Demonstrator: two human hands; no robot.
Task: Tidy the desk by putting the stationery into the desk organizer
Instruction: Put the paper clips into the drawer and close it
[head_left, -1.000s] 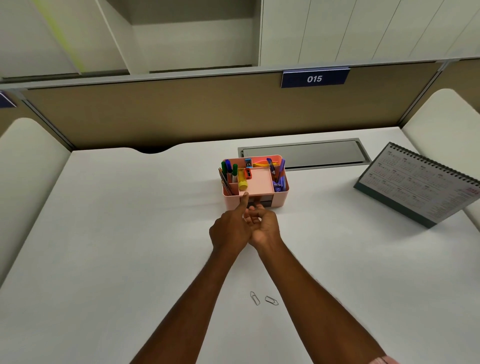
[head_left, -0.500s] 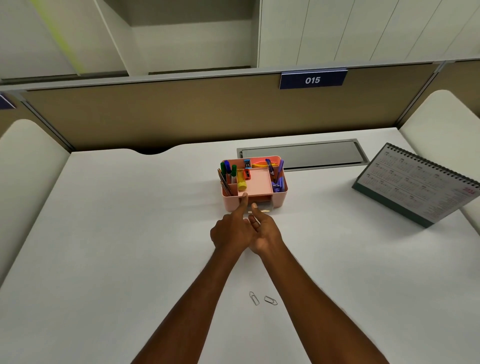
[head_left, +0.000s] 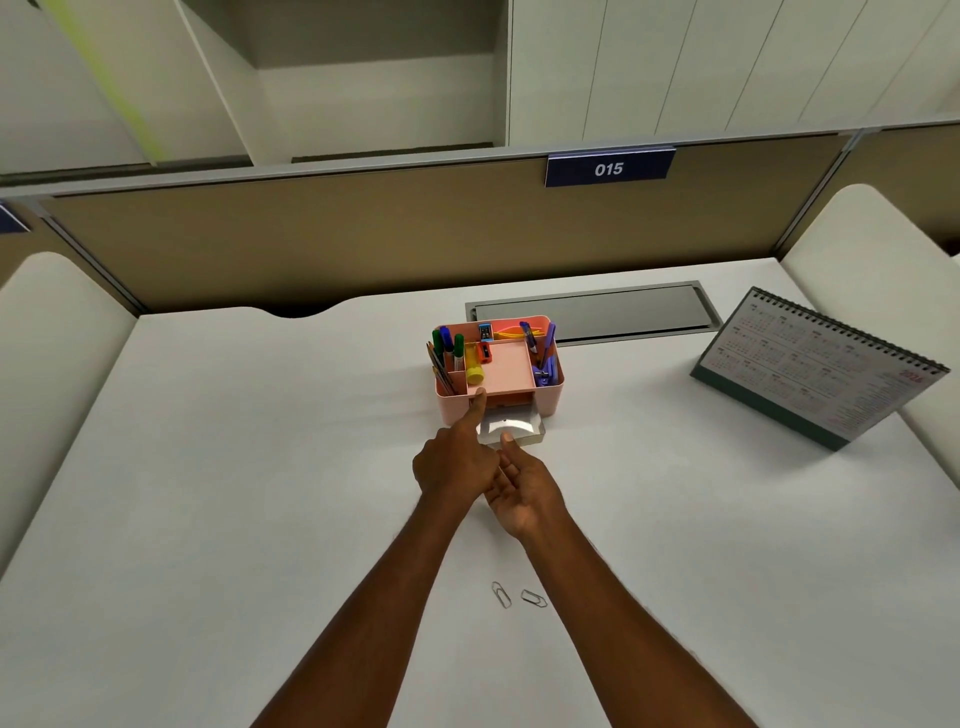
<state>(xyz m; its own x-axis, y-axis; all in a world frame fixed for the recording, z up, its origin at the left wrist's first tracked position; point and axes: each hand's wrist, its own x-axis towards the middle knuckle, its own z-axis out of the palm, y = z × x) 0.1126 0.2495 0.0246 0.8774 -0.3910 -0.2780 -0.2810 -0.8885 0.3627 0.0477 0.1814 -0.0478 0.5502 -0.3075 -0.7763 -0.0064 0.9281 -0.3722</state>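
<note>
The pink desk organizer (head_left: 546, 402) stands mid-desk, holding markers, pens, a yellow glue stick and small clips. Its small clear drawer (head_left: 514, 427) is slid out toward me at the front. My left hand (head_left: 454, 460) presses one straight digit on the organizer's front rim, with the other fingers curled. My right hand (head_left: 522, 491), palm turned up, pinches the drawer's front edge with its thumb on top. Two metal paper clips (head_left: 501, 594) (head_left: 534, 598) lie loose on the desk between my forearms.
A spiral desk calendar (head_left: 821, 371) stands at the right. A grey cable-tray lid (head_left: 592, 312) sits flush in the desk behind the organizer. A tan partition (head_left: 363, 239) closes the far edge. White padded side panels flank the desk.
The drawer has come out of the organizer's front toward me, drawn by my right hand. My left hand stayed pressed on the organizer's rim.
</note>
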